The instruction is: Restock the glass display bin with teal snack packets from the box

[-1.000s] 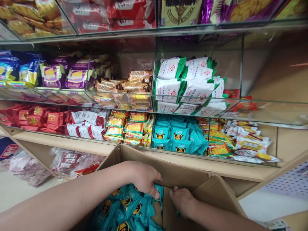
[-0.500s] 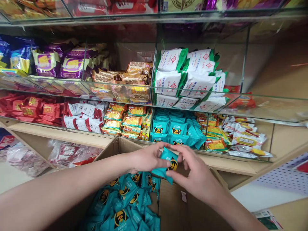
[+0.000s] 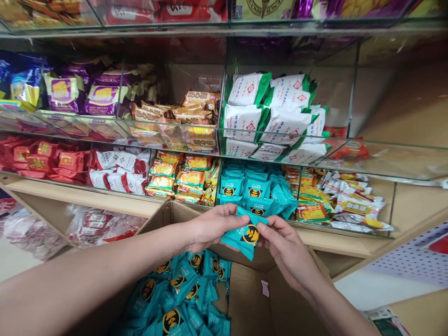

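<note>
Shelving [image 3: 84, 197], wood & glass, w/ snack pkts [image 3: 286, 127]; open cardboard box [image 3: 247, 289] in front, part-filled w/ teal pkts [image 3: 182, 289]. Above box: teal snack pkt [image 3: 245, 237], blk/yel. logo, wht print, pinched by L hand [image 3: 213, 226] & R hand [image 3: 285, 242].

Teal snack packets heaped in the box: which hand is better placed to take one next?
Probably the left hand: it is nearer the teal snack packets, at left in the cardboard box, while the right hand is farther right. Both hands hold another packet.
</note>
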### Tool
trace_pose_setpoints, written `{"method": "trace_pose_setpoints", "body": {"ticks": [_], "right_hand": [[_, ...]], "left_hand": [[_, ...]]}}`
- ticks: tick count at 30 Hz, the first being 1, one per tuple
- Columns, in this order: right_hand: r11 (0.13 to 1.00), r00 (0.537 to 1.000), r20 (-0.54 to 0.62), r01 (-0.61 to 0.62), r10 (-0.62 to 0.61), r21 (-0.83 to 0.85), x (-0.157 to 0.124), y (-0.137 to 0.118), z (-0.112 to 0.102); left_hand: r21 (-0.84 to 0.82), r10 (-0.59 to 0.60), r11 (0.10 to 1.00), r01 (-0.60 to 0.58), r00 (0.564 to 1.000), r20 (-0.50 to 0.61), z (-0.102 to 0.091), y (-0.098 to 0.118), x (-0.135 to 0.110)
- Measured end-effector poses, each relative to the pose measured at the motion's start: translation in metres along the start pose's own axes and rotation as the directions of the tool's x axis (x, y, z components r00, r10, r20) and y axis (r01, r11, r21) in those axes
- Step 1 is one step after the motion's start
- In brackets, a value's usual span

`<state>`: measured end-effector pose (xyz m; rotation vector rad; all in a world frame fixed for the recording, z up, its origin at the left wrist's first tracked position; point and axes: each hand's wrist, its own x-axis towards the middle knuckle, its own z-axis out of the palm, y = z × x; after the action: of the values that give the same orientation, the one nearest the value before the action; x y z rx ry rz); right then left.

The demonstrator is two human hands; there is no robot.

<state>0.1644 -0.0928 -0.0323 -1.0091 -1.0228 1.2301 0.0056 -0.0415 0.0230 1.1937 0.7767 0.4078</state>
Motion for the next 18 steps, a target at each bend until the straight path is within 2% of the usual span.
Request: {"method": "trace_pose_setpoints", "body": {"ticks": [3, 6, 10, 13, 15, 16, 18], "right_hand": [[0.999, 0.999, 0.007, -0.032, 0.032, 0.019, 0.001, 0.003, -0.003], [1.0, 0.999, 0.036, -0.017, 0.017, -0.015, 0.001, 0.005, -0.006], [0.993, 0.988, 0.127, 0.098, -0.088, -0.072, -0.002, 0.007, -0.009], [0.951, 0.954, 0.241, 0.23, -0.178, -0.207, -0.003, 0.008, -0.01], [0.855, 0.921, 0.274, 0.365, -0.275, -0.368, -0.003, 0.008, -0.01], [0.77, 0.895, 0.28, 0.442, -0.347, -0.46, -0.003, 0.007, -0.01], [0.539, 0.803, 0.33, 0.583, -0.497, -0.608, -0.002, 0.002, -0.01]], "left_hand": [[0.151, -0.005, 0.988, 0.009, 1.0, -0.027, 0.001, -0.001, 0.001], [0.3, 0.102, 0.95, -0.086, 0.994, -0.04, -0.003, -0.005, 0.007], [0.299, 0.209, 0.939, -0.17, 0.972, -0.106, -0.01, -0.008, 0.016], [0.324, 0.242, 0.926, -0.192, 0.962, -0.124, -0.012, -0.005, 0.017], [0.33, 0.256, 0.921, -0.206, 0.96, -0.114, -0.012, -0.004, 0.017], [0.328, 0.26, 0.921, -0.212, 0.96, -0.109, -0.012, -0.003, 0.016], [0.306, 0.263, 0.927, -0.216, 0.957, -0.124, -0.01, -0.002, 0.015]]}}
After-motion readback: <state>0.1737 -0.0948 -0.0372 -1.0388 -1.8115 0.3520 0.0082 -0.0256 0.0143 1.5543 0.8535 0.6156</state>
